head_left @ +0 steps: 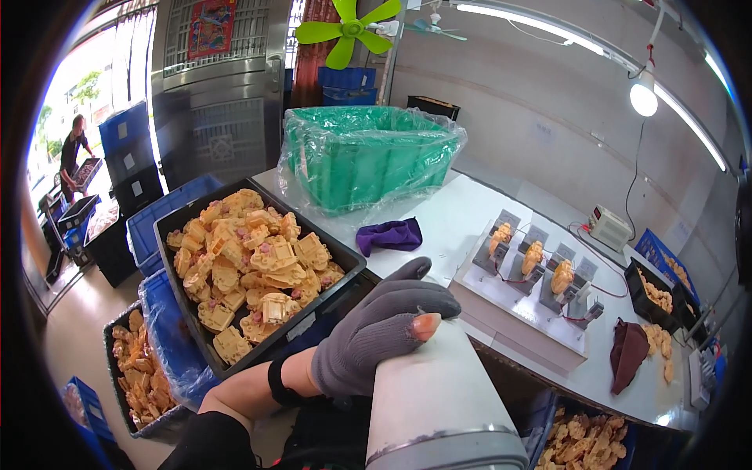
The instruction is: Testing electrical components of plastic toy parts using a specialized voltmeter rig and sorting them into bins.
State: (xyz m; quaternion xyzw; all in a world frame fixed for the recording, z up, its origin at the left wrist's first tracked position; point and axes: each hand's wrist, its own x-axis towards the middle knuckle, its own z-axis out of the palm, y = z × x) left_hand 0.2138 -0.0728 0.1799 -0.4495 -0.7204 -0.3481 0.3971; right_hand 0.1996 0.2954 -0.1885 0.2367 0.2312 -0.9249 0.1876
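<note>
My left hand (pixel 384 321), in a grey knit glove with one bare fingertip showing, lies over the upper end of a large white cylinder (pixel 439 392). Its fingers bend across the far side of that end, and one finger stands a little raised. The palm side is hidden. A grey band rings the cylinder at the lower edge of the picture. My right hand does not show. Left of my wrist, a black tray (pixel 184 301) holds a heap of tan plastic pieces (pixel 251 258). Past my fingertips lies a crumpled purple cloth (pixel 389 236).
A green bin (pixel 368 164) lined with clear plastic stands on the white table (pixel 439 211). To the right, a white fixture box (pixel 517 313) carries several clamped tan parts. A maroon cloth (pixel 629 356) lies nearby. Crates of pieces (pixel 141 376) stand below left. A person (pixel 74 153) carries a crate outside.
</note>
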